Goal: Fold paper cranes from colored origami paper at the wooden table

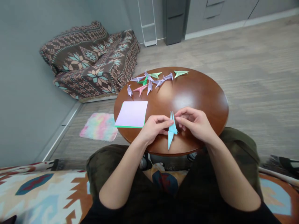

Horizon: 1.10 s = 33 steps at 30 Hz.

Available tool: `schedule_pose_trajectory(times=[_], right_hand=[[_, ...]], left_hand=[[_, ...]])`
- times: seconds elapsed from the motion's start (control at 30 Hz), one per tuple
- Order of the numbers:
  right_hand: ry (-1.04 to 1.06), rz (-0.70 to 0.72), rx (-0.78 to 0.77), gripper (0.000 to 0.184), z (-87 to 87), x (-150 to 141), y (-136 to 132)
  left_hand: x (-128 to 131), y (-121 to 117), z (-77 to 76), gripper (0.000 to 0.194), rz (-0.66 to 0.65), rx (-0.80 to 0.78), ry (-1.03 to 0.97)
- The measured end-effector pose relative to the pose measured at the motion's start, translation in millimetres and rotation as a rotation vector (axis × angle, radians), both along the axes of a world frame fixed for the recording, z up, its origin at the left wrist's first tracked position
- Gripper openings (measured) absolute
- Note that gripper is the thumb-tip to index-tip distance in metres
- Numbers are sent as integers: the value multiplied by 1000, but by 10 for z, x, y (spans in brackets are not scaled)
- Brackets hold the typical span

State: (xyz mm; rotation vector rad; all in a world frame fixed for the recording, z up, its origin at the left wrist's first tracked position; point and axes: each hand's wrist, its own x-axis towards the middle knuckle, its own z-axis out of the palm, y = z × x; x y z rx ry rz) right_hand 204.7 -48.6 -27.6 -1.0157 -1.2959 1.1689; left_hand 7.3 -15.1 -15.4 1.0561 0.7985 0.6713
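Observation:
Between the thumb and fingers of my left hand (157, 125) is a light blue folded paper crane (172, 129), held over the near edge of the table. Two narrow points of it stand up side by side, and a wider pointed flap hangs down toward me. My right hand (192, 121) is just right of the upper points, thumb and forefinger drawn together and the other fingers curled. No paper shows between those fingertips. A stack of square paper (132, 113), lilac on top with green edging below, lies left of my left hand.
Several folded paper cranes in lilac, green and pink (140, 89) lie along the far left of the round brown table (201, 93). A pale green one (181, 73) sits farther right. Beyond are a patterned covered sofa (98, 71) and a fluffy pastel mat (99, 126).

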Motion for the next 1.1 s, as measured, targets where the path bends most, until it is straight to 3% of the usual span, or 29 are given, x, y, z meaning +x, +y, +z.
schedule_pose_trajectory(times=[0.17,0.4,0.53,0.8,1.1], right_hand=[[94,97,-33,25,-26,-15,-7],[209,168,-99,23,-86,-21,-21],[226,165,-121,23,-79,-33,-28],[107,113,-78,26,21,-25,-80],[-156,20,55,10,80,-14,-126]], left_hand=[[-19,-1,-5,32,-28,101,50],[-6,-38,37,37,-83,-77,-79],[-10,-44,33,39,-91,-103,-58],[-21,-46,100,37,-39,-74,20],[-24,-39,93,33,16,24,45]])
